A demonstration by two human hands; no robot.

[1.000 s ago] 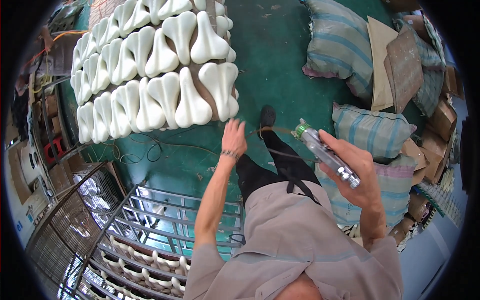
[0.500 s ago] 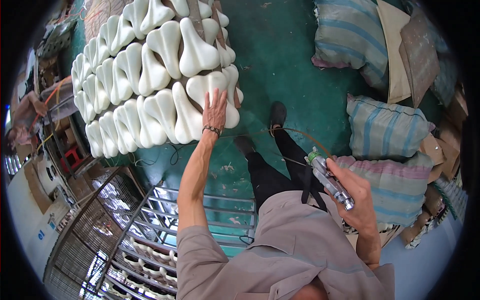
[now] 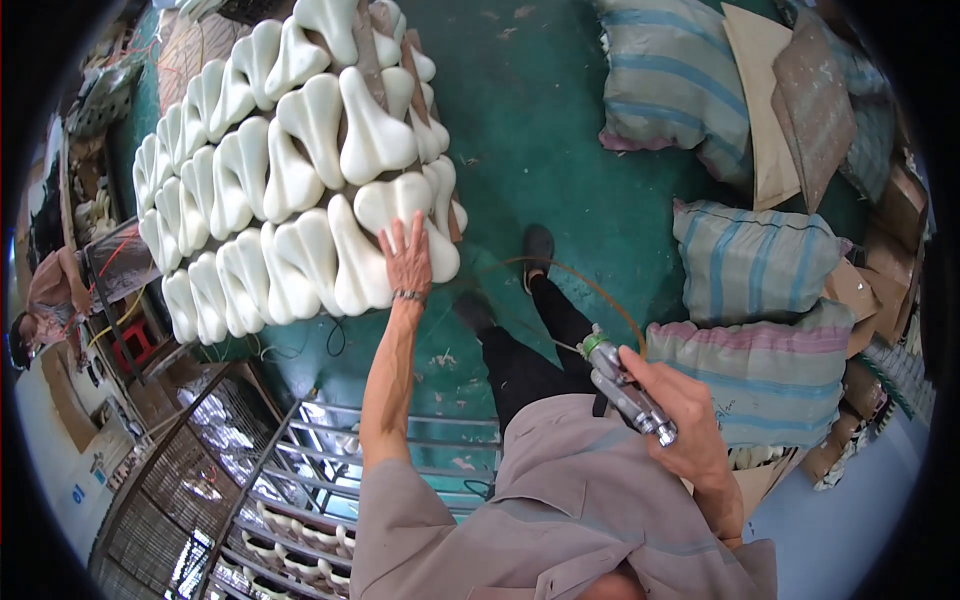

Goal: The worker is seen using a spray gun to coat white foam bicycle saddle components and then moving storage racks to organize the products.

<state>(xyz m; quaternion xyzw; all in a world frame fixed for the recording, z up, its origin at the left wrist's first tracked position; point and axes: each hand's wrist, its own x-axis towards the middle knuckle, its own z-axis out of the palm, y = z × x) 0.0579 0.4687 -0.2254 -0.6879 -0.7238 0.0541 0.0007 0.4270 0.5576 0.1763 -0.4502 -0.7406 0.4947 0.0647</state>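
While the left hand point(image 3: 408, 258) lies flat, fingers spread, on a smooth cream saddle-shaped foam moulding point(image 3: 405, 235) in the stacked rows, the right hand point(image 3: 680, 425) grips a slim metal spray tool point(image 3: 628, 388). Striped woven sacks point(image 3: 755, 265) slump nearby

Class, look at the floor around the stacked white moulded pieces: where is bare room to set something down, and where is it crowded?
Bare green floor lies between the white moulded pieces and the striped sacks. The left hand rests on the stack; the right hand holds a metal tool. Crowded: the wire racks and sacks.
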